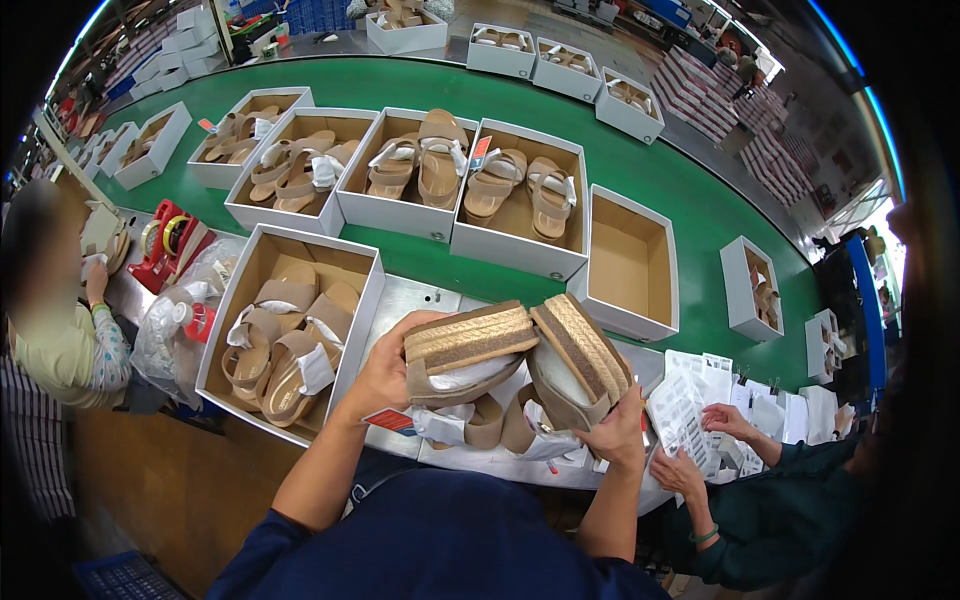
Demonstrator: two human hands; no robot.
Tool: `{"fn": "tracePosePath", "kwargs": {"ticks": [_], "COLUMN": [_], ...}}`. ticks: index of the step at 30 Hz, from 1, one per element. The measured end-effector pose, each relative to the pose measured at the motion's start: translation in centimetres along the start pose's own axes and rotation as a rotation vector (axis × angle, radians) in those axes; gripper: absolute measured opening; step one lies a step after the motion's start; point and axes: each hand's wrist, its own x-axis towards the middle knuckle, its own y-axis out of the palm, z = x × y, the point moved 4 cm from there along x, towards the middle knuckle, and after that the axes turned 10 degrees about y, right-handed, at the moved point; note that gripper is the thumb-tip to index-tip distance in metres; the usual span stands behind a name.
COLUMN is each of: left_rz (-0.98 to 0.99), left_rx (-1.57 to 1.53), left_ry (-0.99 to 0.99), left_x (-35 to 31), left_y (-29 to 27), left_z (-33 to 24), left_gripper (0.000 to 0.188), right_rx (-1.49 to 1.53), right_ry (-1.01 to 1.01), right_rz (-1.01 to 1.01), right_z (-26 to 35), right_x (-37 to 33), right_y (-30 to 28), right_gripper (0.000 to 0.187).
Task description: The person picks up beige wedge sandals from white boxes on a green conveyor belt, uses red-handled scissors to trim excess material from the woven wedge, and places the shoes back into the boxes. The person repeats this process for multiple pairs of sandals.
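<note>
In front of me I hold a pair of tan platform sandals with braided, gold-toned sole edges. My left hand is closed round the left sandal, from which an orange-and-blue tag hangs. The right sandal is gripped by my right hand near its lower end. Their sole edges tilt together, almost touching, and white paper wraps the straps. To the left of my left hand stands an open white box with several sandals in it. An open box with a bare brown inside lies beyond the sandals.
Boxes of sandals line the green conveyor belt. At right, a co-worker's hands handle printed sheets. Another person works at left, near a red tape dispenser and plastic bags. A metal table lies under my hands.
</note>
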Motion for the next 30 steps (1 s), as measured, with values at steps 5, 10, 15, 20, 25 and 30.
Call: {"fn": "tracePosePath", "kwargs": {"ticks": [5,10,15,20,25,30], "left_rz": [-0.046,-0.095,-0.251,-0.373,-0.645,-0.682], "left_rx": [-0.053,-0.119,-0.143,-1.146,-0.598,-0.128], "left_ry": [-0.100,-0.156,-0.497,-0.558,-0.632,-0.622], "left_x": [-0.6,-2.1,-3.2,-8.0,-8.3,-10.8], "left_y": [0.0,-0.3,-0.5,-1.4,0.0,-2.1], "left_z": [0.8,2.9,6.1,11.6,10.8,11.1], "left_gripper": [0.070,0.072,0.071,0.051,0.045,0.057], "right_rx": [0.077,0.150,0.519,0.958,1.625,1.795], "right_ry": [0.072,0.164,0.384,0.475,0.549,0.572], "right_rz": [-0.022,-0.016,-0.024,-0.108,-0.072,0.020], "right_z": [-0.9,-2.0,-3.2,-5.0,-3.8,-3.9], "right_x": [-0.3,-1.0,-0.5,-0.5,1.3,1.2], "right_y": [0.4,0.9,2.0,3.4,5.1,6.3], "right_gripper": [0.089,0.087,0.078,0.048,0.053,0.053]}}
